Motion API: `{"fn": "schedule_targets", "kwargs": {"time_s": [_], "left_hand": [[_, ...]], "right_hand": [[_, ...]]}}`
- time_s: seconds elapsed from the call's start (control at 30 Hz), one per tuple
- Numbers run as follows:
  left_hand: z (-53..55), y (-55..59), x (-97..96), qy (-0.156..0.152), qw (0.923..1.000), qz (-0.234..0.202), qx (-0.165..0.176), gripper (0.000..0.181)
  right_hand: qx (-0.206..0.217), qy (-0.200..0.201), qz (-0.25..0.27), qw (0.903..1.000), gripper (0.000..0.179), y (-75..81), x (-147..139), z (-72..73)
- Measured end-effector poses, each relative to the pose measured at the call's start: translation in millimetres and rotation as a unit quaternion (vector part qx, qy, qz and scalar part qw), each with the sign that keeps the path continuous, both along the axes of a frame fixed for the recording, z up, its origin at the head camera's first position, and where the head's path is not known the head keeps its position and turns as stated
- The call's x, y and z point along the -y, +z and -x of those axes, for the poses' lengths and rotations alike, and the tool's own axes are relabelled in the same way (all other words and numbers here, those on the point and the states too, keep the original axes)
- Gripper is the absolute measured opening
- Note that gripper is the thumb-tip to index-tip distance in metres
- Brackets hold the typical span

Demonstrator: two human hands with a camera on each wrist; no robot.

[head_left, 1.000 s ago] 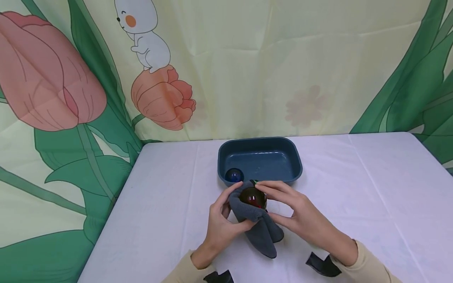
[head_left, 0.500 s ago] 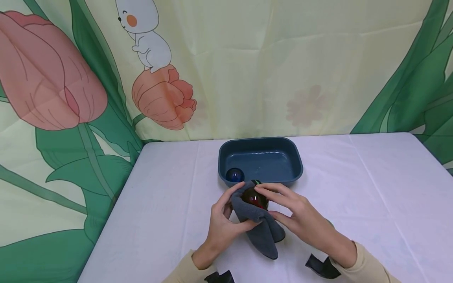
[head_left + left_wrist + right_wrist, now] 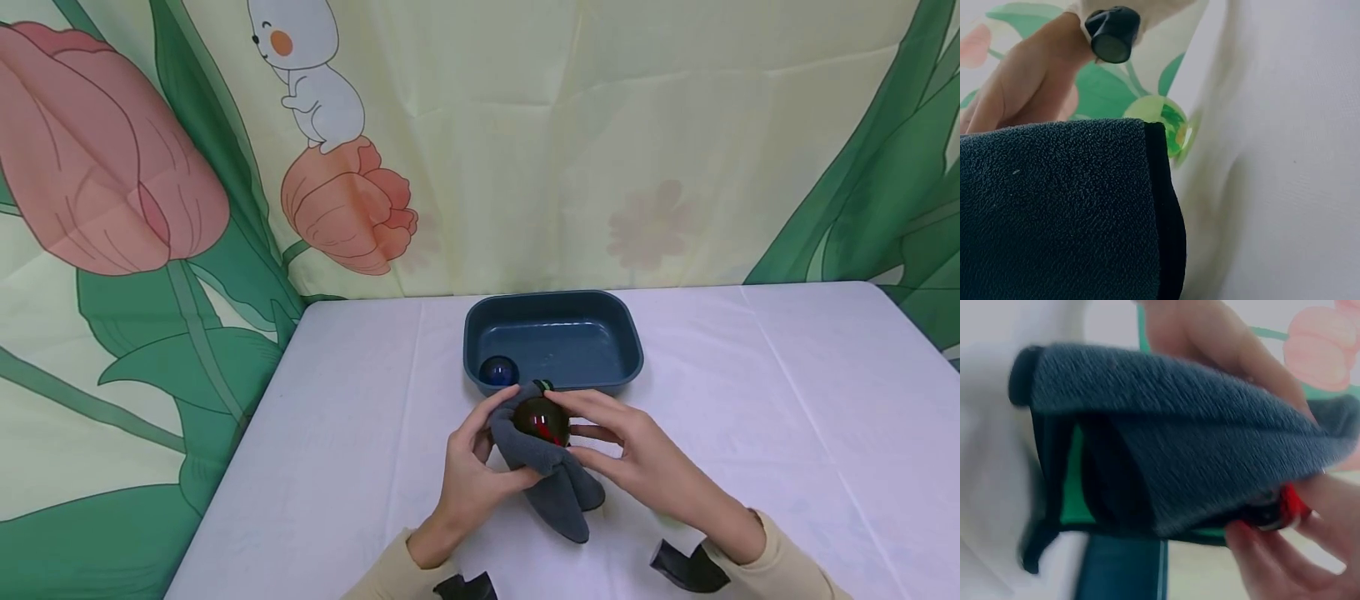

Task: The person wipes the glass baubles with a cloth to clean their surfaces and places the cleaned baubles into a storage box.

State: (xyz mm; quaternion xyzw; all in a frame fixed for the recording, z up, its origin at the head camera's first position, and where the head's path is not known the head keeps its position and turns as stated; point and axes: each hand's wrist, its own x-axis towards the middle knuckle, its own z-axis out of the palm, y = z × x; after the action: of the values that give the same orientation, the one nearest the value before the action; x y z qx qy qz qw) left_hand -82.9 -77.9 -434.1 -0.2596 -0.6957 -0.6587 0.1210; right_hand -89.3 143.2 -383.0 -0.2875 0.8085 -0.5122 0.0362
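A dark glass ball with red showing in it [image 3: 542,419] sits in a folded grey-blue cloth [image 3: 558,504] above the front of the table. My left hand [image 3: 468,487] grips the cloth around the ball's left side, thumb in front and fingers behind. With its fingertips, my right hand [image 3: 645,462] holds the ball's right side. Up close in the right wrist view, a red part of the ball [image 3: 1291,506] peeks out below the cloth [image 3: 1210,437]. Much of the ball is hidden by cloth and fingers.
A dark blue plastic basin [image 3: 585,358] stands just behind the hands, with a blue glass ball [image 3: 498,371] in its near left corner. In the left wrist view, a clear green ball [image 3: 1172,122] rests on the white-covered table [image 3: 1285,187]. A printed curtain [image 3: 525,167] hangs behind.
The right fingers have shifted slightly on the ball, and its red patch looks larger and lower. The cloth's hanging end has risen a little. The left hand keeps its grip.
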Motion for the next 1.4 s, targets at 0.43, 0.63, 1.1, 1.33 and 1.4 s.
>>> {"fn": "schedule_targets", "kwargs": {"time_s": [0.43,0.63,1.1,1.33,1.4], "left_hand": [[0.3,0.5,-1.8,-0.005,0.9999,-0.010,-0.007,0.075],[-0.2,2.4,-2.1,0.004,1.0000,0.001,-0.008,0.075],[-0.7,4.6,-3.5,-0.008,0.9998,-0.009,0.012,0.077],[0.4,1.5,-2.6,-0.006,0.9999,-0.007,-0.006,0.075],[0.5,1.4,-2.6,-0.005,0.9999,-0.005,-0.008,0.075]], "right_hand": [[-0.216,-0.016,-0.064,0.9742,0.075,1.6,-0.8,-2.8],[-0.199,-0.024,-0.064,0.9776,0.078,0.1,1.0,-4.1],[0.054,-0.011,0.038,0.9978,0.055,-2.2,-0.8,-1.9],[-0.019,-0.019,-0.010,0.9996,0.061,0.5,-2.0,-3.8],[-0.073,-0.024,-0.021,0.9968,0.067,1.4,-2.8,-4.7]]}}
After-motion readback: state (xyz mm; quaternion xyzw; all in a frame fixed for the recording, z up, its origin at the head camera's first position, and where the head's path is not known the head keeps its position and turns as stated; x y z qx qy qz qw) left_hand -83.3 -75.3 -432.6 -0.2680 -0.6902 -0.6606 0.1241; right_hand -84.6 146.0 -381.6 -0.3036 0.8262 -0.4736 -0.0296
